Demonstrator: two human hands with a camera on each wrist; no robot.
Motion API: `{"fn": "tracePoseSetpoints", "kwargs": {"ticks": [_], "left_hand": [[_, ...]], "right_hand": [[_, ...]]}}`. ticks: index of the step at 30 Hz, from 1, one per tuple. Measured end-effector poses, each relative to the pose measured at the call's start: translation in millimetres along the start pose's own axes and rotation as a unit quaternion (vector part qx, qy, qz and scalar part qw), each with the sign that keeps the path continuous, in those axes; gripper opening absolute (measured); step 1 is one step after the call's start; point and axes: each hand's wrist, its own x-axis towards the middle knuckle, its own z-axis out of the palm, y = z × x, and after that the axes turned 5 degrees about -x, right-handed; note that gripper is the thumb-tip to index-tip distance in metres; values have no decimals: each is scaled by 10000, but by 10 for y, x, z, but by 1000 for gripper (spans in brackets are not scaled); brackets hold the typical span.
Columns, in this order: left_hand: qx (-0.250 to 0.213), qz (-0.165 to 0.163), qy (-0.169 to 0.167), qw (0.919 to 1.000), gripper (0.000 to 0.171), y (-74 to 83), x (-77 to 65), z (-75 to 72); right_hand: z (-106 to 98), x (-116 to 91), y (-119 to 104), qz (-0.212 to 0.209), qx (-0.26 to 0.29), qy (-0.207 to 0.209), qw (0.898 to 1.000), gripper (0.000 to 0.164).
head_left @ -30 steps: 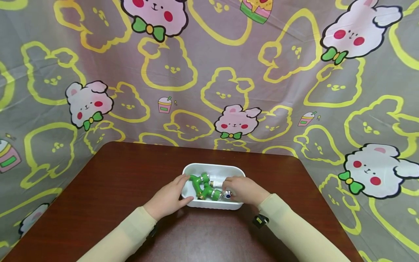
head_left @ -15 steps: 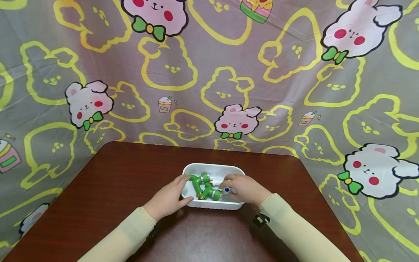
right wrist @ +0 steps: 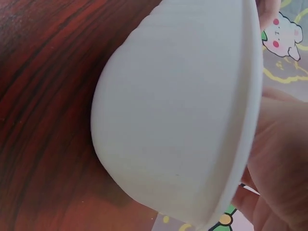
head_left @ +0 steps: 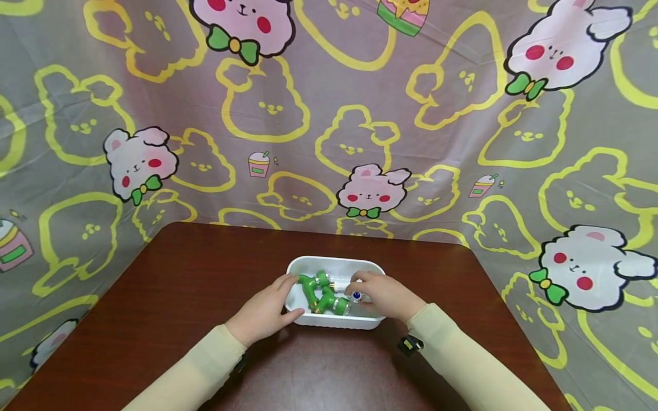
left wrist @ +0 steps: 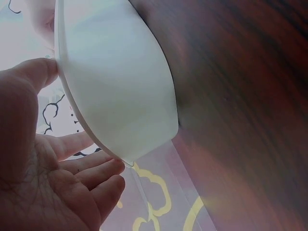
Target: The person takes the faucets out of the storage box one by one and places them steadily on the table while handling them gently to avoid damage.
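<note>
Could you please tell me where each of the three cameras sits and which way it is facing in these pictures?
Head: worn high, looking forward and down at the white tray on the brown table; both sleeves, left hand and right hand show.
Left wrist: low beside the tray, facing its outer wall; palm and fingers show.
Right wrist: low at the tray's other end; part of the hand shows.
All three share tray and table.

bare table (head_left: 180, 297) all round tray (head_left: 334, 264) — backdrop (head_left: 329, 142) close behind.
</note>
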Motion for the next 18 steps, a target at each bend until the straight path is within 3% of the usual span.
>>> {"fn": "tracePoseSetpoints", "kwargs": {"ticks": [11, 18], "left_hand": [[2, 11, 2, 10000, 74, 1, -8, 1], [41, 4, -7, 10000, 74, -5, -8, 9]], "right_hand": [[88, 34, 44, -240, -813, 617, 9945, 34], [69, 42, 51, -45, -872, 738, 9934, 37]]}}
